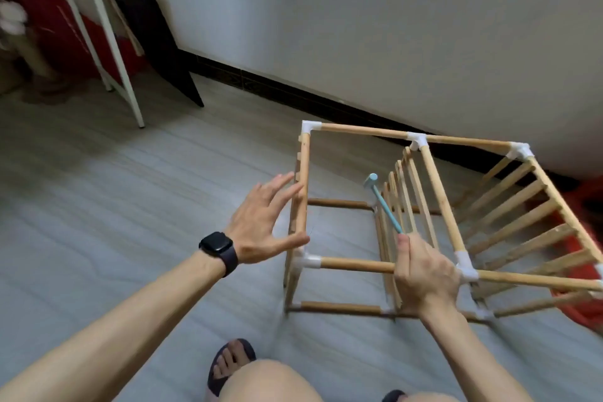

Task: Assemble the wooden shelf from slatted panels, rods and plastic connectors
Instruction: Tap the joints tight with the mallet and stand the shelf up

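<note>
Now, small light-blue hammer [387, 209] is gripped in R hand [424, 274] at front rod of wooden slatted shelf frame [439, 192], stood on grey floor [163, 189]; L hand [261, 222] is held spread beside it.

R hand [424, 274] grips hammer [383, 204], rod [357, 265]; L hand [264, 222] spread by shelf [437, 192].

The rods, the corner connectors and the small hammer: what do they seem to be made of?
Rods: light wood, possibly bamboo; tan colour, smooth and without shine. Corner connectors: probably white plastic, with a slight sheen and a moulded elbow shape. Small hammer: pale blue, uniform colour, likely plastic or rubber; too blurred to be sure.
</note>
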`<state>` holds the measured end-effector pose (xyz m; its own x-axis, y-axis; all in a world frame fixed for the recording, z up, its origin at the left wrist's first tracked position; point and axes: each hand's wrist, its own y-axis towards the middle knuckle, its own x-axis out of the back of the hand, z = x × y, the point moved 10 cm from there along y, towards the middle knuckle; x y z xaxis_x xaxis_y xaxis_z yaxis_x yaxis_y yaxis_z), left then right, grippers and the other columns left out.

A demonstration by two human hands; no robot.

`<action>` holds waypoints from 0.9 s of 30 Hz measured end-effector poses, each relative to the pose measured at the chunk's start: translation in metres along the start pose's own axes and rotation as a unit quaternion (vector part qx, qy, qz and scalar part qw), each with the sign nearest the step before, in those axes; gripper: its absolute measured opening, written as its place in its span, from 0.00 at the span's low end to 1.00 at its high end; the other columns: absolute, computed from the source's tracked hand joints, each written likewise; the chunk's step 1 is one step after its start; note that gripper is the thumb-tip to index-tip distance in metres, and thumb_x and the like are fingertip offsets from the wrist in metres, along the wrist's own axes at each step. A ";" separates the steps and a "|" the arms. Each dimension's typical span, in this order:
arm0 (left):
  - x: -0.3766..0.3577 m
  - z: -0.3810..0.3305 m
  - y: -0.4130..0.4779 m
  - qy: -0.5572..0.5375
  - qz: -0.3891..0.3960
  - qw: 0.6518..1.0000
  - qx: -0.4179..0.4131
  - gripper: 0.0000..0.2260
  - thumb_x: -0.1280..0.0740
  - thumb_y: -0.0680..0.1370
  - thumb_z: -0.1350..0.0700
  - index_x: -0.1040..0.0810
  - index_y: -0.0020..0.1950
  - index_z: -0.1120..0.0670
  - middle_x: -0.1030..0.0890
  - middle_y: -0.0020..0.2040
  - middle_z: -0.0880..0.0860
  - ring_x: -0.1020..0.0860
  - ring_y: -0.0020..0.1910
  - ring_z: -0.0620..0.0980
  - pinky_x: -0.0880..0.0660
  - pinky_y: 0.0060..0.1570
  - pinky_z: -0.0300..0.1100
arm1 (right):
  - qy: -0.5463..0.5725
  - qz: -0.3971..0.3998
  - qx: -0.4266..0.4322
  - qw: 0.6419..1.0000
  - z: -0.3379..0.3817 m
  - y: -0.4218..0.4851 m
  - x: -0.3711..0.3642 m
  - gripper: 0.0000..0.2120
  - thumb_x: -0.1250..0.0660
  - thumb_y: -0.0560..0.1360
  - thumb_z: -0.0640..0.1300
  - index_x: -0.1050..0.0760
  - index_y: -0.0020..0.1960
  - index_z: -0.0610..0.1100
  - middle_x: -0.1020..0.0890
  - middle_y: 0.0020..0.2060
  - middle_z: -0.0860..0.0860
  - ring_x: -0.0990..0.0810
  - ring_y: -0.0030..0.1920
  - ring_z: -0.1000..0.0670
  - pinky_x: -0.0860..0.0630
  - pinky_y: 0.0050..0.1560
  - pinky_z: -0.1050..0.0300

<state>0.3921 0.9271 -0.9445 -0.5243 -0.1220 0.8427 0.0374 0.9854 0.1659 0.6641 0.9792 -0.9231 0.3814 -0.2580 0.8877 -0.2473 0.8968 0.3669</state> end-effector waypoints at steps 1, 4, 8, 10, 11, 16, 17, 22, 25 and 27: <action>-0.010 -0.004 -0.016 0.023 0.018 0.999 -0.015 0.46 0.47 0.71 0.21 0.48 0.82 0.44 0.50 0.82 0.47 0.52 0.81 0.47 0.51 0.78 0.56 | -0.010 0.006 -0.009 1.000 -0.004 0.006 -0.003 0.22 0.55 0.81 0.55 0.31 0.37 0.48 0.28 0.26 0.54 0.31 0.25 0.48 0.41 0.27 0.59; -0.037 -0.006 -0.033 0.118 0.067 0.990 -0.026 0.55 0.42 0.67 0.19 0.57 0.82 0.48 0.58 0.82 0.47 0.62 0.80 0.47 0.58 0.79 0.56 | -0.032 0.046 -0.030 0.998 -0.015 0.019 -0.010 0.22 0.55 0.83 0.55 0.30 0.40 0.48 0.27 0.29 0.53 0.26 0.31 0.45 0.38 0.34 0.54; -0.046 -0.002 -0.013 0.217 0.084 0.972 -0.026 0.60 0.35 0.65 0.22 0.66 0.81 0.48 0.68 0.80 0.47 0.68 0.79 0.49 0.64 0.77 0.58 | -0.019 0.107 -0.038 0.993 -0.030 0.027 -0.015 0.18 0.51 0.84 0.52 0.29 0.42 0.46 0.25 0.34 0.52 0.20 0.41 0.40 0.33 0.40 0.50; -0.050 -0.007 -0.002 0.208 0.084 0.974 -0.042 0.63 0.32 0.63 0.23 0.68 0.80 0.48 0.69 0.80 0.47 0.68 0.79 0.49 0.67 0.75 0.56 | 0.045 0.111 -0.035 0.992 -0.033 0.027 -0.014 0.20 0.51 0.84 0.52 0.32 0.39 0.47 0.25 0.33 0.51 0.22 0.39 0.42 0.31 0.41 0.49; -0.054 -0.010 0.002 0.200 0.086 0.975 -0.050 0.64 0.31 0.62 0.24 0.68 0.80 0.49 0.69 0.80 0.47 0.67 0.79 0.49 0.68 0.75 0.55 | 0.088 0.097 -0.035 0.991 -0.033 0.027 -0.009 0.21 0.52 0.84 0.52 0.33 0.37 0.47 0.26 0.33 0.50 0.24 0.37 0.45 0.32 0.40 0.50; -0.059 -0.018 0.007 0.179 0.062 0.979 -0.068 0.64 0.30 0.60 0.23 0.62 0.81 0.51 0.60 0.82 0.50 0.60 0.81 0.52 0.66 0.76 0.57 | 0.206 0.040 -0.002 0.978 -0.024 0.000 0.033 0.22 0.51 0.83 0.54 0.34 0.35 0.45 0.29 0.29 0.51 0.28 0.32 0.52 0.33 0.36 0.62; -0.058 -0.018 0.006 0.181 0.054 0.980 -0.067 0.64 0.31 0.60 0.22 0.61 0.81 0.52 0.58 0.82 0.51 0.58 0.81 0.53 0.64 0.76 0.58 | 0.219 0.052 0.012 0.974 -0.017 -0.009 0.038 0.21 0.51 0.83 0.54 0.35 0.35 0.46 0.29 0.28 0.51 0.28 0.33 0.51 0.34 0.35 0.61; -0.057 -0.026 0.004 0.174 0.019 0.982 -0.074 0.63 0.28 0.58 0.25 0.54 0.81 0.54 0.48 0.82 0.56 0.45 0.79 0.57 0.47 0.77 0.61 | 0.218 0.187 0.091 0.953 0.026 -0.046 0.026 0.22 0.51 0.84 0.58 0.32 0.36 0.48 0.27 0.29 0.53 0.27 0.32 0.49 0.31 0.32 0.47; -0.058 -0.026 0.003 0.170 0.023 0.984 -0.056 0.64 0.28 0.57 0.25 0.54 0.81 0.54 0.48 0.81 0.55 0.41 0.76 0.56 0.45 0.76 0.59 | 0.271 0.100 0.148 0.946 0.050 -0.047 0.059 0.21 0.51 0.84 0.55 0.32 0.38 0.46 0.30 0.29 0.55 0.29 0.31 0.52 0.33 0.30 0.58; -0.057 -0.025 0.004 0.169 0.024 0.984 -0.052 0.64 0.28 0.57 0.25 0.54 0.81 0.54 0.48 0.81 0.55 0.39 0.74 0.55 0.44 0.75 0.57 | 0.321 0.020 0.157 0.934 0.055 -0.047 0.083 0.23 0.52 0.85 0.53 0.32 0.38 0.43 0.31 0.29 0.54 0.31 0.29 0.53 0.35 0.29 0.64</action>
<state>0.4438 0.9348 -0.9795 -0.2077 -0.1259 0.9701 0.1509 0.9757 0.1589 0.6584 0.8958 -0.8518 0.7965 0.1320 0.5901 -0.4831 0.7257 0.4898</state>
